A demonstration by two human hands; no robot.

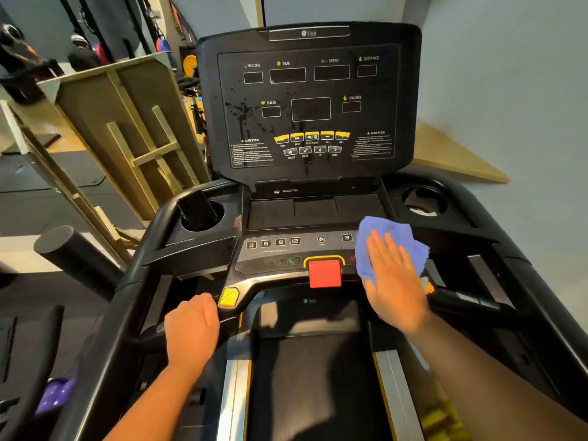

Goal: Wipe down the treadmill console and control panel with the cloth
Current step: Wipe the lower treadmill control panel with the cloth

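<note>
The black treadmill console [310, 100] stands upright ahead, its display face speckled with dark wet spots and drips on the left. Below it lies the control panel [286, 249] with number keys, a fan key and a red stop button [324, 273]. A blue cloth [386, 237] is spread over the right end of that panel. My right hand [393, 278] presses flat on the cloth, fingers extended. My left hand [191, 329] is wrapped around the left handlebar [149, 340], beside a yellow button [228, 296].
Cup holders sit at both sides: the left cup holder [200, 213] has a dark object in it, the right cup holder [424, 202] something pale. A wooden frame [127, 128] leans to the left. A pale wall [509, 90] is close on the right. The belt [311, 377] runs below.
</note>
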